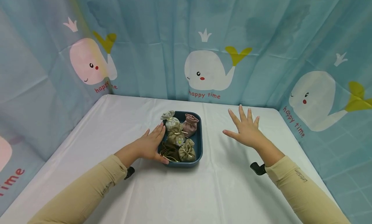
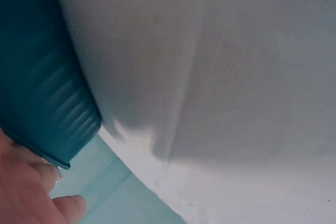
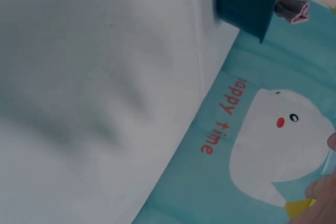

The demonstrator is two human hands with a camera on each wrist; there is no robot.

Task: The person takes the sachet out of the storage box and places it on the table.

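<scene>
1. Our left hand (image 1: 149,144), holding nothing, lays straight fingers against the left side of the dark-blue, rounded rectangular tray (image 1: 199,138).
2. We judge the work either barely begun or nearly finished: all five small drawstring fabric pouches (image 1: 175,133) that we see lie inside this tray.
3. They look plump, except the dark-brown one, flatter; the others are pale, olive-gold and dusty pink.
4. Our right hand (image 1: 247,130), well apart from the tray, spreads its fingers wide and holds nothing.

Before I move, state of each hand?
Left hand: open, touching the dark blue, rounded rectangular tray.
Right hand: open, holding nothing, above white cloth.
</scene>
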